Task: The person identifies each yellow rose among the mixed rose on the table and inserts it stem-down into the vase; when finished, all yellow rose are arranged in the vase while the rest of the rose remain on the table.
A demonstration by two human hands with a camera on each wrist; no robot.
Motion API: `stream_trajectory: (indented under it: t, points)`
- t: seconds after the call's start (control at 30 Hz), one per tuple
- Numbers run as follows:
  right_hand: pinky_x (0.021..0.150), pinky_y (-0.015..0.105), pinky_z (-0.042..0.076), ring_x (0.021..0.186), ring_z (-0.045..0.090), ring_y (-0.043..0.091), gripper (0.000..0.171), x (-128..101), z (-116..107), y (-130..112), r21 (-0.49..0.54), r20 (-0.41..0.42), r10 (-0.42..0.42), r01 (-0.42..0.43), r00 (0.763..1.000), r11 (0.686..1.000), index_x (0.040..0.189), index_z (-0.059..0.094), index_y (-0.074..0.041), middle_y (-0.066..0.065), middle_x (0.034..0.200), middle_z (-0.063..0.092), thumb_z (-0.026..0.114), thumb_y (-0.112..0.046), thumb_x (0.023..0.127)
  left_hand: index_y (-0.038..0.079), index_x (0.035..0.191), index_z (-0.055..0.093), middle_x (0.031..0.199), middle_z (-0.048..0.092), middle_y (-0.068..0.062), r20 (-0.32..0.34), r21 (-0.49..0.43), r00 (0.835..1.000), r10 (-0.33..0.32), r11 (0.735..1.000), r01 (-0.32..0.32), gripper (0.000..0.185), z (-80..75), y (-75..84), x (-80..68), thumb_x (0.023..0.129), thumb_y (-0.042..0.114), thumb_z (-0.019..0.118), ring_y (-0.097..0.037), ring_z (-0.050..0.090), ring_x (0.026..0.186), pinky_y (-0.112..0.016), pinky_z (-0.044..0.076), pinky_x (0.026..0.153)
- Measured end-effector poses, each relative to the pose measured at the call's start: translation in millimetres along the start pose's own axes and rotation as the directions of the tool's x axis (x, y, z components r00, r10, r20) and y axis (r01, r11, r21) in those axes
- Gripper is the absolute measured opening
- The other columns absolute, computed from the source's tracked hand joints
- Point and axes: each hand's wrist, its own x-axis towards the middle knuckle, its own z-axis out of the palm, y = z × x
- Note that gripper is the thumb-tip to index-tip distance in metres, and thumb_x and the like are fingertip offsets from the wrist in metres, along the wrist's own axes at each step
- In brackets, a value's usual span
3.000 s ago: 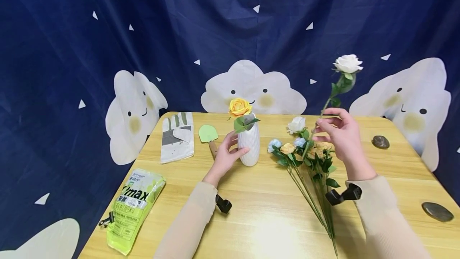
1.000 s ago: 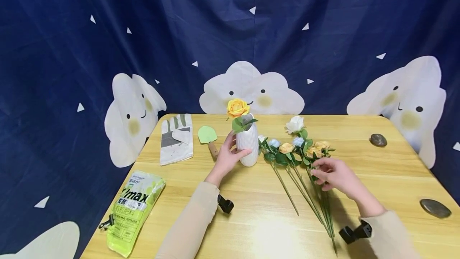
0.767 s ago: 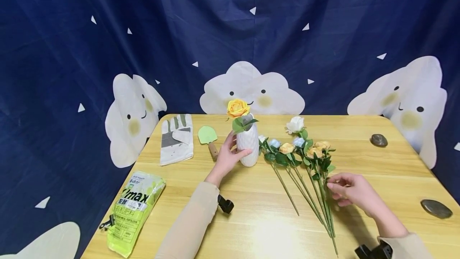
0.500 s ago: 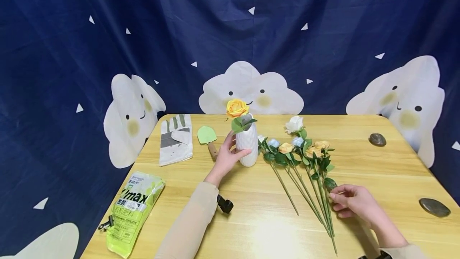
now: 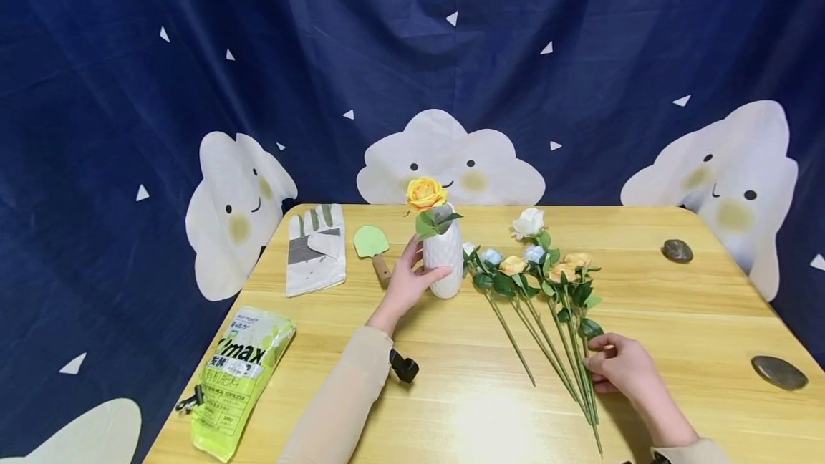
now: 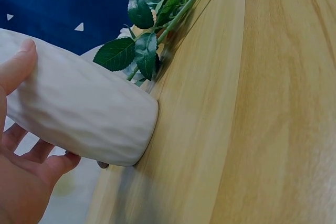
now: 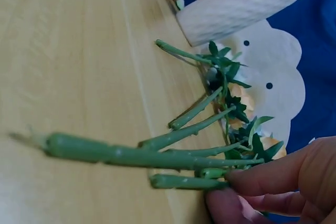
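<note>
My left hand (image 5: 407, 286) grips a white textured vase (image 5: 450, 253), which stands upright with a yellow rose (image 5: 426, 194) in it. In the left wrist view, the thumb and fingers curl round the vase (image 6: 92, 106). At the right, my right hand (image 5: 621, 365) has its thumb and fingertips pinched on a rose stem (image 7: 181, 182) within the bunch lying on the table. That bunch carries peach roses (image 5: 563, 272) with dark leaves. Beside it lie blue roses (image 5: 491, 256), a large white rose (image 5: 528, 223) and a smaller-looking white rose (image 5: 470, 248) close to the vase.
Left of the vase are a green trowel (image 5: 372, 241) with a brown handle and a white-grey glove (image 5: 316, 253). A green fertilizer bag (image 5: 238, 378) with a black clip (image 5: 190, 399) lies front left. Two dark stones (image 5: 778, 372) sit at the right.
Three seconds ago my right hand held up a white rose; that rose now lies beside the vase. The right hand has come down to the bunch's stems. My left hand stays on the vase.
</note>
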Motion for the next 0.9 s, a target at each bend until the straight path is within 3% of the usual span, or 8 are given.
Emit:
stream_trajectory:
  t: [0.3,0.53,0.67,0.77,0.83,0.87,0.9]
  points:
    - [0.056,0.037,0.056,0.061,0.057,0.020,0.043,-3.5,-18.9,-2.6,0.051,-0.030,-0.037,0.039,0.999,0.998,0.118,0.039,0.020,0.010,0.077,0.055,0.059,0.007,0.081,0.032,0.142,0.033,0.134,0.045,-0.006,0.007,0.003,1.000,0.005,1.000,-0.005,0.078,0.0,0.1,-0.2,0.078,0.023,0.076,-0.025,0.046,0.120,-0.040,0.043,0.096]
    - [0.057,0.037,0.056,0.060,0.061,0.019,0.042,0.7,-47.5,-0.3,0.095,-0.098,-0.179,0.188,0.979,0.978,0.120,0.041,0.016,0.006,0.080,0.057,0.060,0.006,0.084,0.039,0.139,0.035,0.131,0.047,0.001,-0.004,0.011,1.000,-0.005,1.000,0.005,0.078,-0.6,0.2,-0.2,0.076,0.028,0.078,-0.019,0.048,0.118,-0.035,0.044,0.095]
    - [0.057,0.042,0.055,0.064,0.064,0.023,0.036,36.6,-67.1,29.8,0.232,-0.130,-0.303,0.326,0.944,0.916,0.116,0.051,0.004,0.007,0.084,0.059,0.066,0.002,0.083,0.037,0.140,0.035,0.131,0.047,-0.001,0.002,0.009,1.000,0.002,1.000,-0.003,0.077,-1.1,0.9,-0.2,0.076,0.025,0.078,-0.021,0.048,0.118,-0.036,0.044,0.094]
    - [0.056,0.043,0.054,0.066,0.065,0.023,0.038,67.2,-73.0,45.6,0.326,-0.175,-0.390,0.427,0.904,0.843,0.115,0.054,-0.001,0.009,0.088,0.060,0.070,0.000,0.081,0.034,0.141,0.034,0.133,0.046,-0.004,0.013,-0.006,1.000,-0.002,1.000,0.002,0.078,-1.5,3.8,-0.4,0.077,0.021,0.077,-0.023,0.047,0.120,-0.039,0.043,0.096]
    - [0.056,0.043,0.053,0.067,0.066,0.023,0.039,79.0,-71.9,41.7,0.354,-0.186,-0.440,0.477,0.879,0.804,0.116,0.053,-0.001,0.010,0.090,0.060,0.070,0.001,0.081,0.030,0.142,0.034,0.135,0.045,-0.006,0.025,-0.022,1.000,-0.008,1.000,0.009,0.078,-2.1,9.6,-1.8,0.078,0.017,0.076,-0.025,0.045,0.121,-0.041,0.042,0.097]
    - [0.057,0.044,0.053,0.068,0.066,0.024,0.038,78.7,-70.2,31.0,0.353,-0.183,-0.445,0.480,0.877,0.803,0.116,0.054,-0.001,0.011,0.090,0.060,0.069,0.002,0.081,0.028,0.142,0.033,0.136,0.045,-0.007,0.032,-0.026,0.999,-0.012,1.000,0.013,0.078,-2.3,13.8,-2.8,0.079,0.015,0.076,-0.027,0.044,0.122,-0.042,0.041,0.097]
    - [0.056,0.043,0.054,0.068,0.066,0.023,0.037,78.1,-66.1,20.6,0.390,-0.192,-0.470,0.507,0.861,0.769,0.115,0.054,0.000,0.011,0.089,0.061,0.068,0.004,0.081,0.025,0.143,0.033,0.137,0.044,-0.008,0.038,-0.029,0.999,-0.015,0.999,0.016,0.078,-2.6,17.8,-3.8,0.079,0.014,0.076,-0.028,0.043,0.123,-0.042,0.040,0.098]
